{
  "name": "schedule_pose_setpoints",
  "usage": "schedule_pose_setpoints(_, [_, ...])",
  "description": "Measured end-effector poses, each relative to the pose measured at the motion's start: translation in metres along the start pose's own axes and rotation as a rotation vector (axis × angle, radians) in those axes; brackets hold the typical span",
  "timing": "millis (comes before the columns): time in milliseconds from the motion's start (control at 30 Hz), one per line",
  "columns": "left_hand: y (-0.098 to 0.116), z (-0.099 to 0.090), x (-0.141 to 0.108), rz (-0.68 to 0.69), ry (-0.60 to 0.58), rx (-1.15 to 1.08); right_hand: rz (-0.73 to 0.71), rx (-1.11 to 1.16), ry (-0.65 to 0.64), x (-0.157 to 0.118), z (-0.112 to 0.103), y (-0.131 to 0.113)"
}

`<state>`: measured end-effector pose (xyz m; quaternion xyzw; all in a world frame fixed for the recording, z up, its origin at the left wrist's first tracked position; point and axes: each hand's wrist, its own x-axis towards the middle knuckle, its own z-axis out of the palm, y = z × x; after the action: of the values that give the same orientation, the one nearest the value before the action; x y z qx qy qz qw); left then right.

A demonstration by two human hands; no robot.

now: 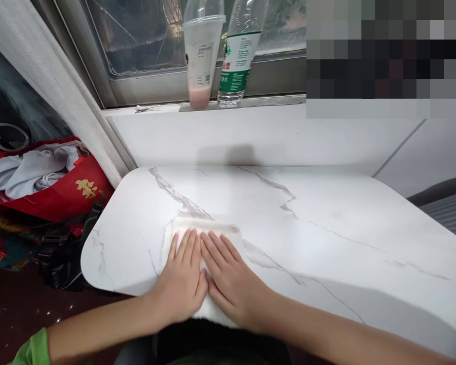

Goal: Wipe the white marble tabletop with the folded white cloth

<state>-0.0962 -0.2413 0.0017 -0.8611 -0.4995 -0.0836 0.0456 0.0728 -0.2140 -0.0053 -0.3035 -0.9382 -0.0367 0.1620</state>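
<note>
A white cloth (220, 226) lies spread on the white marbled table (327, 213), near its front edge, with its lower end reaching that edge. My left hand (184, 276) rests flat on the cloth, fingers stretched out and pointing away from me. Beside it, my right hand (233, 284) also presses flat on the cloth, its fingertips next to those of the left. Both palms face down and grip nothing. Part of the cloth is hidden under the hands.
On the window sill stand a plastic cup (203, 66) with some pink drink and a green-labelled water bottle (238, 66). To the left, a red bag (79, 185) holds grey cloth, with a black bag (61, 253) below. A chair (446, 195) is at the right.
</note>
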Motion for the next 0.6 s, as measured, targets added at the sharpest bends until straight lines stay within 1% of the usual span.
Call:
schedule_pose_setpoints(67, [-0.021,0.014,0.040,-0.025,0.010,-0.001,0.092,-0.020,-0.024,0.023,0.014,0.032])
schedule_pose_setpoints(167, [-0.063,0.030,0.118,-0.120,-0.009,0.007,0.208,-0.023,-0.067,0.076,0.034,0.092])
schedule_pose_setpoints(233, [-0.087,0.034,0.165,-0.168,-0.023,0.002,0.272,-0.015,-0.072,0.110,0.042,0.129])
schedule_pose_setpoints(300, [-0.103,0.036,0.199,-0.193,-0.009,-0.010,0.344,-0.011,-0.049,0.135,0.046,0.154])
schedule_pose_setpoints(367, [-0.110,0.037,0.216,-0.231,0.016,-0.013,0.387,-0.004,-0.019,0.147,0.047,0.167])
schedule_pose_setpoints(433, [-0.109,0.038,0.219,-0.262,0.046,-0.008,0.402,-0.003,0.007,0.148,0.048,0.170])
schedule_pose_setpoints(533, [-0.095,0.042,0.207,-0.262,0.070,-0.012,0.393,-0.013,0.018,0.129,0.047,0.161])
schedule_pose_setpoints(600, [-0.076,0.043,0.192,-0.253,0.058,-0.019,0.375,-0.027,0.003,0.106,0.042,0.150])
